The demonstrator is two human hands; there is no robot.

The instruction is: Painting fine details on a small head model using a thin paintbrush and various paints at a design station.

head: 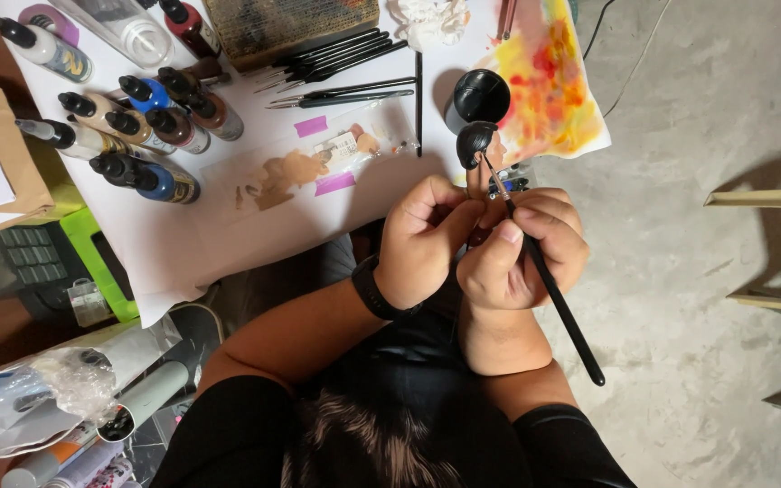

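The right hand's (522,248) fingers are pinched together round a thin black brush (553,294), thumb pressed along the handle close to the metal ferrule. The long tail of the brush slants back past the wrist. The left hand (422,239) is curled shut on a small figure piece (475,143), which sticks up just above both sets of knuckles. It has a glossy black rounded cap on top, and a bit of flesh-toned body shows between the fingertips. The bristle tip sits right at the lower edge of that cap. It looks to be touching, though it is too small to be sure.

To my eye this is fine detail painting, mid-stroke. The hands are braced against each other, and any further stroke would call for a light touch and a still wrist so that colour stays off the shiny cap.

A dark band (371,287) circles the left wrist. Beyond the hands lies a white table sheet (228,235), and on it a second black dome (483,93) and paper blotched in yellow, orange and red (549,81). A clear sleeve smeared with tan paint (305,167) is held down by purple tape. There is a fan of dark-handled brushes (345,54), and slim paint bottles (146,126) with black nozzle caps lie on their sides. The bare grey concrete floor (698,298) spreads off to the right.
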